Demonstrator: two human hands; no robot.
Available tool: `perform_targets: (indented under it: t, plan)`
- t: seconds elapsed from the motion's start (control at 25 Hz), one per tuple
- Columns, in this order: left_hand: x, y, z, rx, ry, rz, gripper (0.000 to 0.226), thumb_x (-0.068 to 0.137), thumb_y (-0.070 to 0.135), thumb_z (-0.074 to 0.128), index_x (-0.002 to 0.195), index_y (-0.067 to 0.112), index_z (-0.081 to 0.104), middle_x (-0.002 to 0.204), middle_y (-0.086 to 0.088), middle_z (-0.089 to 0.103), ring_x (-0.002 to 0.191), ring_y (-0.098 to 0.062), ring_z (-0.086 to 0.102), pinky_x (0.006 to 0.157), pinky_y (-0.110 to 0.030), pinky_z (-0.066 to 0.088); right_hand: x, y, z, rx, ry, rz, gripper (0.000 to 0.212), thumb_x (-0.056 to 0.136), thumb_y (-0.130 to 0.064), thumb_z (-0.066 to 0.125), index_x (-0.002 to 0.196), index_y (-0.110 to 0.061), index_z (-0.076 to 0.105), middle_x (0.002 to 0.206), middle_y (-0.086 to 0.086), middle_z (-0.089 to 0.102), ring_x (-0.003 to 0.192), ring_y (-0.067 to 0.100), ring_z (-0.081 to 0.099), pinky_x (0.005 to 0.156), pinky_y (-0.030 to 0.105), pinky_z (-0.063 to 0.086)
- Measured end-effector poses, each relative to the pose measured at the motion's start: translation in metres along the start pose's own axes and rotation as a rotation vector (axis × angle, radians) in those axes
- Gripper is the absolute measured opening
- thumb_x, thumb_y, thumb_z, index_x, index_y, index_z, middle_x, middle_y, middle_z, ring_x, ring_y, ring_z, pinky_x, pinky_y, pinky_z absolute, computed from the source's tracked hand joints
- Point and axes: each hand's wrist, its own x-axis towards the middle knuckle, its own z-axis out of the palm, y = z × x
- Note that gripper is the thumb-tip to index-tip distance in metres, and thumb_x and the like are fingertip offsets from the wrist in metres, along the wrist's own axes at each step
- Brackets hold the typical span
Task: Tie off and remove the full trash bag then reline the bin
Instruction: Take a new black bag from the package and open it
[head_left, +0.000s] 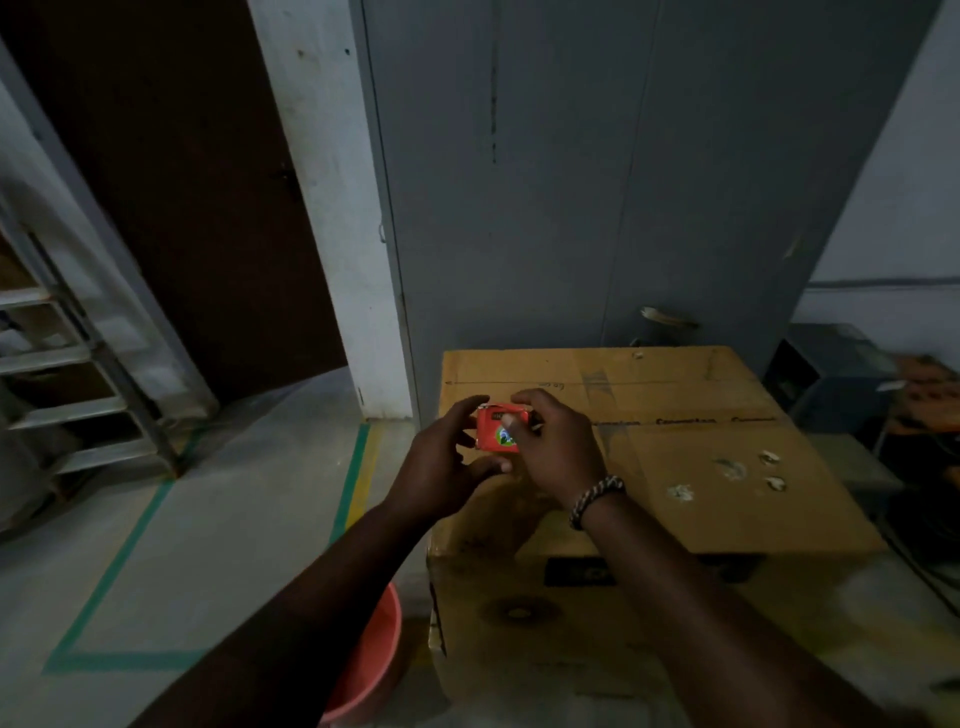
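Both my hands hold a small red packet (494, 428) with a round green and white label, just above a large cardboard box (727, 467). My left hand (444, 467) grips the packet's left side and cups it from below. My right hand (556, 447) pinches its top and right side; a braided band circles that wrist. A pink bin (371, 660) stands on the floor below my left forearm, mostly hidden by the arm. No trash bag shows in view.
A grey metal cabinet (623, 182) rises behind the box. A dark brown door (182, 208) and a metal ladder (78, 374) are at the left. Green tape lines (119, 561) mark the concrete floor. Dark equipment and cables (852, 374) sit at the right. Small white scraps (727, 470) lie on the box.
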Motion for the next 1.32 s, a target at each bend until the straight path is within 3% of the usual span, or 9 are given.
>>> perform_targets:
  t: [0.2,0.44,0.8,1.0,1.12,1.2,1.32]
  plan:
    - [0.007,-0.007,0.001,0.05,0.054,0.021,0.074,0.081,0.04,0.082,0.143,0.038,0.043,0.119,0.009,0.07,0.099,-0.006,0.066,0.076,-0.04,0.062,-0.001,0.0,0.002,-0.027,0.073,-0.06,0.035,0.095,-0.035,0.065,0.13,-0.03,0.061,0.132,-0.002,0.058,0.116,0.017,0.06,0.084,0.028,0.059]
    - [0.015,-0.004,-0.001,0.061,0.044,0.034,0.07,0.08,0.043,0.082,0.14,0.036,0.046,0.115,0.007,0.072,0.099,-0.008,0.068,0.081,-0.039,0.06,0.0,-0.002,0.002,-0.043,0.08,-0.154,0.023,0.096,-0.022,0.063,0.117,-0.029,0.069,0.128,-0.009,0.051,0.12,0.011,0.052,0.093,0.03,0.056]
    - [0.023,-0.002,0.002,0.117,0.063,0.022,0.075,0.083,0.038,0.08,0.148,0.03,0.044,0.118,0.004,0.071,0.099,-0.009,0.065,0.078,-0.031,0.058,0.012,-0.007,-0.006,-0.148,-0.041,-0.161,0.039,0.097,-0.016,0.059,0.133,-0.031,0.059,0.133,-0.009,0.044,0.126,0.016,0.048,0.098,0.034,0.055]
    - [0.027,-0.001,0.003,0.099,0.054,0.01,0.075,0.083,0.03,0.082,0.147,0.03,0.045,0.127,0.004,0.067,0.105,-0.011,0.064,0.081,-0.026,0.055,0.017,-0.009,-0.007,-0.163,-0.101,-0.155,0.045,0.095,-0.015,0.063,0.137,-0.032,0.055,0.135,-0.008,0.043,0.128,0.018,0.048,0.096,0.033,0.056]
    - [0.031,0.002,0.0,0.049,0.02,0.001,0.072,0.084,0.022,0.081,0.146,0.028,0.045,0.139,0.004,0.06,0.123,-0.018,0.059,0.095,-0.032,0.054,0.022,-0.01,-0.01,-0.145,-0.1,-0.169,0.041,0.098,-0.017,0.059,0.137,-0.03,0.055,0.136,-0.006,0.046,0.127,0.019,0.049,0.096,0.032,0.055]
    - [0.039,0.004,-0.006,-0.04,-0.018,-0.08,0.072,0.085,0.027,0.08,0.148,0.029,0.045,0.139,0.004,0.06,0.128,-0.015,0.055,0.103,-0.039,0.051,0.029,-0.012,-0.018,-0.073,-0.068,-0.158,0.038,0.1,-0.021,0.056,0.137,-0.031,0.055,0.139,-0.004,0.051,0.125,0.018,0.052,0.093,0.03,0.054]
    - [0.048,0.014,-0.016,-0.214,-0.079,-0.154,0.072,0.086,0.046,0.075,0.149,0.031,0.045,0.131,0.004,0.065,0.118,-0.013,0.063,0.097,-0.042,0.056,0.041,-0.016,-0.032,0.123,-0.039,-0.102,0.037,0.102,-0.028,0.055,0.139,-0.03,0.054,0.137,-0.001,0.058,0.115,0.013,0.058,0.079,0.029,0.06]
